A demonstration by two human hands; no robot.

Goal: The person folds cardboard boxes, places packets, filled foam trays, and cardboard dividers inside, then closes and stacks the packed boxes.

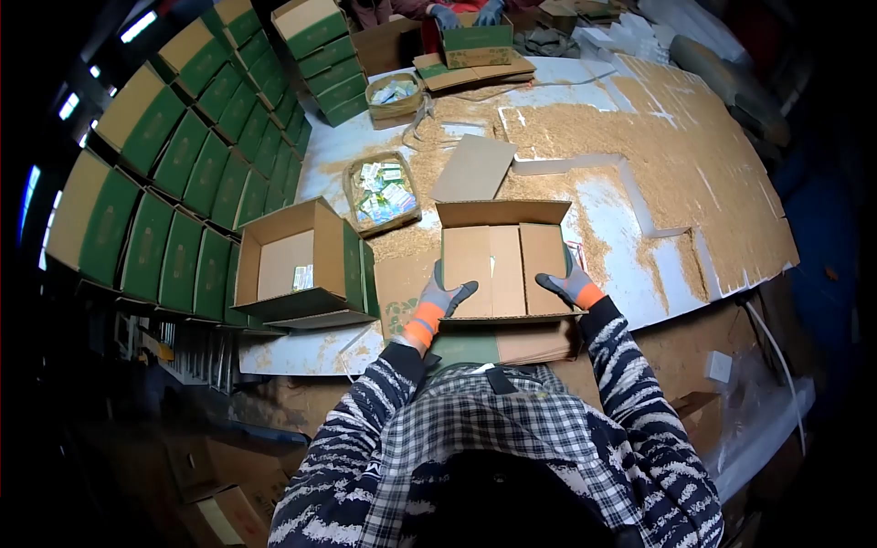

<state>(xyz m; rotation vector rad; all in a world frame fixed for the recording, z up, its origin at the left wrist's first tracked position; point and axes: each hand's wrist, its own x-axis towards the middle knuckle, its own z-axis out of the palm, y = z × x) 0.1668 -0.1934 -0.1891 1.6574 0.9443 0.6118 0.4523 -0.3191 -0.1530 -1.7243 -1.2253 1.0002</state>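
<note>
Across a white table strewn with sawdust-like material, a person in a checked apron held an open carton at the near edge; the left hand and right hand, both in grey gloves with orange cuffs, were clamped on its 2 opposite sides, thumbs inside over brown panels; to its left stood another open box with a small packet inside; beyond lay a basket of packets, near a flat cardboard sheet; green-and-tan boxes rose in stacks along the left; at the far side, a co-worker's 2 gloved hands rested at the top of a green box.
</note>
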